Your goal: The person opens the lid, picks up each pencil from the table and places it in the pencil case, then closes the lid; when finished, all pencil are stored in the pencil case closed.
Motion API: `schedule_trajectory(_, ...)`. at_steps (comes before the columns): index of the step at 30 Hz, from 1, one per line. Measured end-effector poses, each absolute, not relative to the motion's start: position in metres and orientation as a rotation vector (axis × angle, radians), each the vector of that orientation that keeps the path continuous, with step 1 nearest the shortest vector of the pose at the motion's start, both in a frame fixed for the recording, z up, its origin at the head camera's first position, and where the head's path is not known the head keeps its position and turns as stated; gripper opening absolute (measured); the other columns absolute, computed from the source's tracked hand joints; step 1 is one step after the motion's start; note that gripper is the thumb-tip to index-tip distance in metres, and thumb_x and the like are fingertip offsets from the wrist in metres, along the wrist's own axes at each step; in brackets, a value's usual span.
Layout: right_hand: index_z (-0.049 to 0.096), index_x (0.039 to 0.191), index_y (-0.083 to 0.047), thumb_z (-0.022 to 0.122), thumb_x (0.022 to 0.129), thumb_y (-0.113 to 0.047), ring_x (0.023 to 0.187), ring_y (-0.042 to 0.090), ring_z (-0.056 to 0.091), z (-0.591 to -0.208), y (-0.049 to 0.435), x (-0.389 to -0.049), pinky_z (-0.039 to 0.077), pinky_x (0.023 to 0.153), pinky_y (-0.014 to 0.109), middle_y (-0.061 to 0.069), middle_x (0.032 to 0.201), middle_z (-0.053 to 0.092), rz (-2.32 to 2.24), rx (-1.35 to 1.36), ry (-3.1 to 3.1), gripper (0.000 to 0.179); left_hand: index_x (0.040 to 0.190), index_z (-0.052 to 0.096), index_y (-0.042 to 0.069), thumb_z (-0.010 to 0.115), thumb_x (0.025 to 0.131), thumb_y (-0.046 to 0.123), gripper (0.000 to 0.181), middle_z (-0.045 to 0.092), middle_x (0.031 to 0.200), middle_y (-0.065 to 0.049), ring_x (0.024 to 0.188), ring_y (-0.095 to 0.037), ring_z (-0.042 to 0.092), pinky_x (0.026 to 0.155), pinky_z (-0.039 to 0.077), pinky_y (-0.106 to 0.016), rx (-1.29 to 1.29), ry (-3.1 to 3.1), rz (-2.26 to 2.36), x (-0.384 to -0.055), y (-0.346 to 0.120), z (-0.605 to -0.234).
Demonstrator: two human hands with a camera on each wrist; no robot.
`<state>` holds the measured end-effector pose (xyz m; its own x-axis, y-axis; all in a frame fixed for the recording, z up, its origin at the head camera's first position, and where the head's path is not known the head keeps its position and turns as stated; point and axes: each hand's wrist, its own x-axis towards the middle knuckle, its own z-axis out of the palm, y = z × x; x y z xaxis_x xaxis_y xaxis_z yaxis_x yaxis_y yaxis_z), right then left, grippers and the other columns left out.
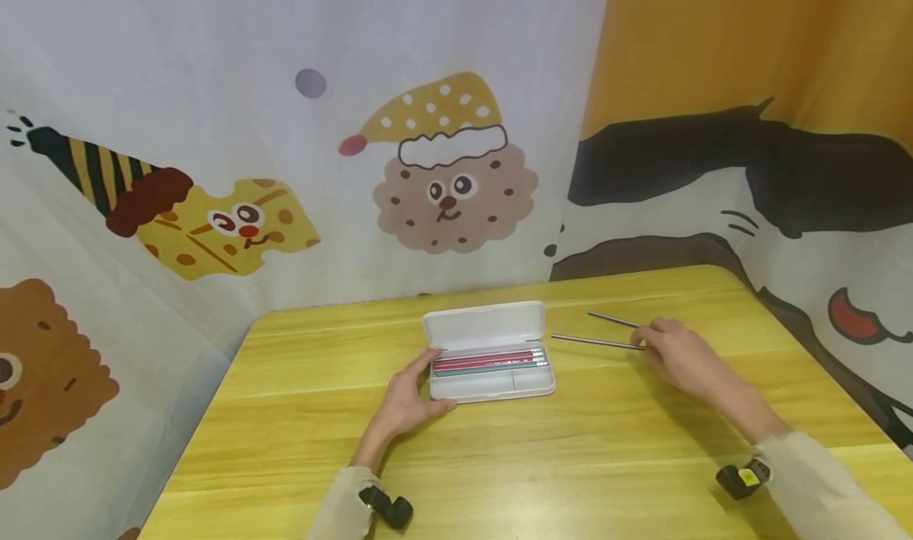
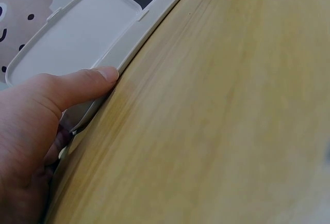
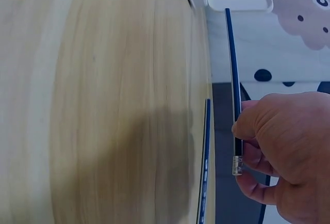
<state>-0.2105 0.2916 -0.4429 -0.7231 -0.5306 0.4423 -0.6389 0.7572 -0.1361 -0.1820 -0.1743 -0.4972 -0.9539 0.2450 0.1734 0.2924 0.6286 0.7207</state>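
A white pencil case [image 1: 471, 387] lies on the table with its lid [image 1: 488, 326] raised at the back. Red pencils [image 1: 485, 361] and a teal pencil [image 1: 481, 371] lie side by side in its rear part. My left hand [image 1: 405, 401] grips the case's left end, thumb at the front wall and fingers round the side. To the right, my right hand [image 1: 674, 354] pinches a dark pencil [image 3: 234, 74] near its eraser end, above the table, its other end pointing toward the case. A second dark pencil [image 3: 206, 146] lies on the table behind it.
The yellow wood-grain table [image 1: 521, 469] ends at the back against a curtain [image 1: 456, 40] printed with cartoon figures. Small dark cameras are worn on both wrists. Inside the case, a divider sets off a small front-right compartment [image 1: 529, 380].
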Motion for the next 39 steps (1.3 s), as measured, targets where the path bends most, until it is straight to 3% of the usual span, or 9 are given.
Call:
schedule_trajectory(7,0.071,0.092,-0.007,0.074,0.075,0.013,0.072,0.026,0.062,-0.441,0.276,-0.207,0.054,0.057,0.039,0.005,0.083,0.061,0.397,0.941,-2.543,0.027,0.148,0.048,0.015,0.092,0.07,0.027,0.09,0.043,0.153,-0.011,0.14,-0.03,0.039,0.115,0.031,-0.046,-0.461,-2.769,-1.252,-0.182,-0.173,-0.497)
schedule_trajectory(14,0.071,0.095,-0.005,0.07,0.078,0.014,0.08,0.029,0.065,-0.436,0.257,-0.208,0.058,0.066,0.043,0.008,0.089,0.065,0.412,1.006,-2.539,0.026,0.147,0.049,0.014,0.092,0.07,0.028,0.09,0.045,0.152,-0.014,0.139,-0.034,0.04,0.113,0.032,-0.052,-0.48,-2.747,-1.24,-0.181,-0.174,-0.496)
schedule_trajectory(26,0.072,0.098,-0.006,0.069,0.08,0.013,0.084,0.029,0.065,-0.431,0.228,-0.211,0.058,0.072,0.043,0.008,0.092,0.066,0.401,1.035,-2.567,0.026,0.147,0.049,0.014,0.092,0.07,0.027,0.089,0.044,0.152,-0.014,0.14,-0.033,0.039,0.114,0.031,-0.049,-0.484,-2.746,-1.253,-0.181,-0.174,-0.496)
schedule_trajectory(39,0.072,0.096,-0.006,0.07,0.079,0.011,0.081,0.026,0.063,-0.431,0.195,-0.217,0.057,0.069,0.039,0.006,0.087,0.064,0.376,1.086,-2.514,0.025,0.148,0.048,0.013,0.092,0.071,0.027,0.09,0.043,0.153,-0.013,0.14,-0.032,0.039,0.114,0.032,-0.049,-0.484,-2.751,-1.268,-0.181,-0.174,-0.496)
